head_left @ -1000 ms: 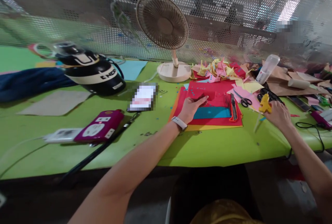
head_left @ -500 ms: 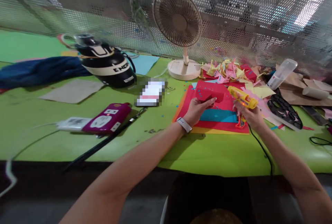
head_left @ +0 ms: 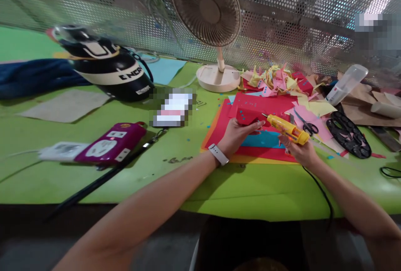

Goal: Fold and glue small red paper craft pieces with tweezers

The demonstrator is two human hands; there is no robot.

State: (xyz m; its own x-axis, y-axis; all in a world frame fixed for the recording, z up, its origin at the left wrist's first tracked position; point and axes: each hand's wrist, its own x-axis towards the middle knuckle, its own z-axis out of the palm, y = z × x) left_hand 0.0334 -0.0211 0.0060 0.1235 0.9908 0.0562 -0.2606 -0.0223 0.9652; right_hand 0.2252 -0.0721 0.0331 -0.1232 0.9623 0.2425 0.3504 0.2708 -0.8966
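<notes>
My left hand (head_left: 235,136), with a pale watch band (head_left: 218,154) on its wrist, is closed on a folded red paper piece (head_left: 247,115) dotted with blue. In my right hand (head_left: 298,149) is a yellow hot glue gun (head_left: 288,129), its fingers wrapped round the grip. The gun's nozzle points left and lies close to the red piece; whether it touches I cannot tell. Beneath both hands are stacked red sheets (head_left: 216,131) and a blue paper strip (head_left: 261,139). A black cord runs down from the glue gun.
Behind stand a fan (head_left: 216,78) and a heap of paper scraps (head_left: 278,80). Scissors (head_left: 308,126), a black slotted disc (head_left: 349,135) and a clear bottle (head_left: 347,83) lie right. Leftward are a phone (head_left: 173,108), a purple power strip (head_left: 109,143) and a black jug (head_left: 109,70).
The glue gun has swung from beside the red piece to point its nozzle at it, uncovering the scissors behind. My left hand keeps its hold. The camera view has shifted slightly.
</notes>
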